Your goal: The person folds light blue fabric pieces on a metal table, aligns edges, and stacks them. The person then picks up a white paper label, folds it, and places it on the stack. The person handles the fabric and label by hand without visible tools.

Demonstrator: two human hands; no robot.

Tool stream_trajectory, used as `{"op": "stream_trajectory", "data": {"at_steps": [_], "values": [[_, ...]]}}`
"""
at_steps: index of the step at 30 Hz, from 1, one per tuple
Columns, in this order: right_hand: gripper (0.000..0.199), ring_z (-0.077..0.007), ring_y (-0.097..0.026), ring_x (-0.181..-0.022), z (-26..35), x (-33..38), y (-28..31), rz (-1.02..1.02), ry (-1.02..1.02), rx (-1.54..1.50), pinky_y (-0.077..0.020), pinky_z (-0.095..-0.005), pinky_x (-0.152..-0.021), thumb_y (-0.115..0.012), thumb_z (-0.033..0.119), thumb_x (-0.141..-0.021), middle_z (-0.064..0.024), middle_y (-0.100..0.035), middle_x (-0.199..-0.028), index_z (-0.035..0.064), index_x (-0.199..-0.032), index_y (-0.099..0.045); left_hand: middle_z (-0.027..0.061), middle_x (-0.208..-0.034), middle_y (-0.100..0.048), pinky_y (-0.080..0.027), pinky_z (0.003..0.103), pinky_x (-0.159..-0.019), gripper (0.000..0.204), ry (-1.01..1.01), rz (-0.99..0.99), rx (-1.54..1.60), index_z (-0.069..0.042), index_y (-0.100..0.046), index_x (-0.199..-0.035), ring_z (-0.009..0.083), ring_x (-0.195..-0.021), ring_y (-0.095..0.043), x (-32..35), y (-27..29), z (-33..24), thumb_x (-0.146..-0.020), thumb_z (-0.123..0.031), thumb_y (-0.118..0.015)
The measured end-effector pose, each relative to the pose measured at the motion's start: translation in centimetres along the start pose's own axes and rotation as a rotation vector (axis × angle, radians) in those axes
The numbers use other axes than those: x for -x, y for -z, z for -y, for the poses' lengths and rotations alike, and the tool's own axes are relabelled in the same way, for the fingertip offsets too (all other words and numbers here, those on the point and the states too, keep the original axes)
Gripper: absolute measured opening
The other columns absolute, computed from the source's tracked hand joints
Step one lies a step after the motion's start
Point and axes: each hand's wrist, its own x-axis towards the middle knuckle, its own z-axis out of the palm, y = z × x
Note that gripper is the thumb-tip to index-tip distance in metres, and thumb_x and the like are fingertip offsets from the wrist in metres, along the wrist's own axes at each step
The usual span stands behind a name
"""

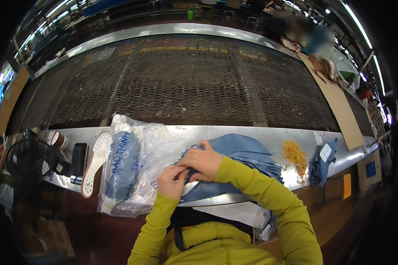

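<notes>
A fanned stack of blue leather-like cut pieces lies on the metal ledge in front of me. My right hand is closed over its left end, fingers on top and thumb on the near side. Beside it, my left hand is closed in a pinch at the stack's edge, its fingertips meeting those of the right. What the left fingertips pinch is too small to make out. Just left of my hands lies a clear plastic bag with handwriting on it and more blue pieces inside.
Left of the bag are a white shoe sole, a black case and a black fan. To the right lie tangled yellow bands and a tagged blue bundle. A mesh conveyor runs beyond the ledge; cardboard crosses its right end.
</notes>
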Motion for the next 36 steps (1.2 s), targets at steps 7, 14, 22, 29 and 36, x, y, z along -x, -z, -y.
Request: {"op": "stream_trajectory", "data": {"at_steps": [7,14,22,29,36], "values": [[0.046,-0.0181,-0.058,-0.099,0.0,0.7,3.1,0.199,0.012,0.213,-0.0243,-0.0535,-0.103,-0.074,0.021,-0.068,0.0008,-0.063,-0.093,0.0169,-0.111,-0.058,0.0100,-0.075,-0.063,-0.050,0.022,-0.060,0.013,0.103,-0.014,0.214,0.004,-0.069,-0.089,0.0146,-0.066,-0.064,1.5,1.9,-3.7,-0.078,0.007,-0.066],[0.045,-0.0202,-0.060,-0.096,-2.3,3.6,5.6,0.059,-0.210,0.100,-0.0313,-0.0475,-0.096,-0.069,0.015,-0.067,-0.0014,-0.065,-0.094,0.0177,-0.111,-0.057,0.0088,-0.083,-0.060,-0.053,0.022,-0.063,0.013,0.150,-0.036,0.360,0.004,-0.068,-0.093,0.0145,-0.069,-0.064,3.0,3.9,-5.3,-0.081,0.008,-0.063],[0.069,-0.0309,-0.059,-0.099,-3.5,9.3,6.0,-0.046,-0.548,-0.013,-0.0458,-0.0423,-0.084,-0.069,0.009,-0.065,-0.0122,-0.058,-0.112,0.0149,-0.129,-0.044,0.0080,-0.081,-0.061,-0.053,0.023,-0.061,0.014,0.300,-0.067,0.432,0.006,-0.066,-0.096,0.0139,-0.066,-0.064,2.5,3.8,-3.1,-0.083,0.005,-0.064],[0.073,-0.0323,-0.059,-0.099,-0.9,13.5,6.2,0.029,-0.758,0.103,-0.0477,-0.0428,-0.084,-0.072,0.010,-0.064,-0.0132,-0.052,-0.111,0.0153,-0.130,-0.043,0.0093,-0.078,-0.064,-0.052,0.023,-0.059,0.016,0.526,0.035,0.448,0.007,-0.065,-0.097,0.0135,-0.063,-0.064,2.6,3.0,-1.4,-0.083,0.001,-0.066],[0.078,-0.0322,-0.056,-0.102,3.8,16.5,4.8,0.057,-0.864,0.010,-0.0456,-0.0427,-0.085,-0.077,0.021,-0.066,-0.0119,-0.051,-0.113,0.0135,-0.135,-0.039,0.0095,-0.076,-0.066,-0.052,0.021,-0.057,0.015,0.547,0.100,0.302,0.007,-0.065,-0.096,0.0119,-0.063,-0.063,6.1,4.1,-0.8,-0.083,0.000,-0.066]]}}
